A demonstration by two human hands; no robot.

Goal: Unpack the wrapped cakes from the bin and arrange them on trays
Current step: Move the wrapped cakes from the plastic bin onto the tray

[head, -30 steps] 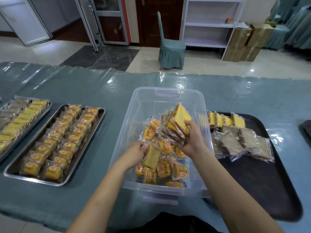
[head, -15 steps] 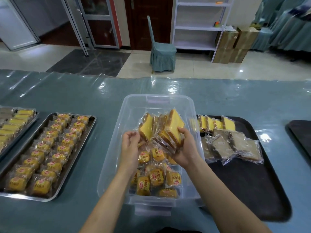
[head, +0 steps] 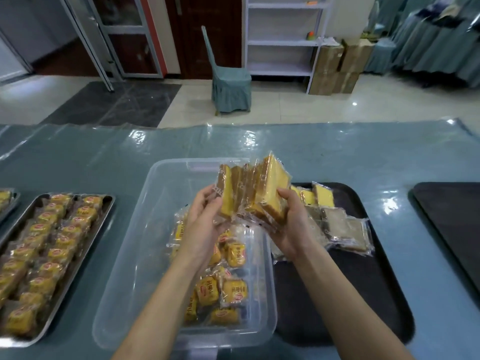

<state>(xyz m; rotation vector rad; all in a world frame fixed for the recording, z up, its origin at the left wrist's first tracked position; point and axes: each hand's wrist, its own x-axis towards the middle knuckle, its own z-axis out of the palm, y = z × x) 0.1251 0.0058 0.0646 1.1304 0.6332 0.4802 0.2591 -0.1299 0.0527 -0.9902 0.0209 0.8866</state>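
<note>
At frame centre a fan of slices (head: 255,189), now lifted clear above the bin (head: 145,229), is pinched between the left hand (head: 205,216) and right hand (head: 291,216), a left-hand slice newly added, presumably bound for the black tray (head: 363,281).

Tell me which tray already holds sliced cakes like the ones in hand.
The black tray just right of the bin. It carries clear-wrapped slices; the steel tray on the left holds small labelled yellow cakes, and the far-right black tray shows nothing.
</note>
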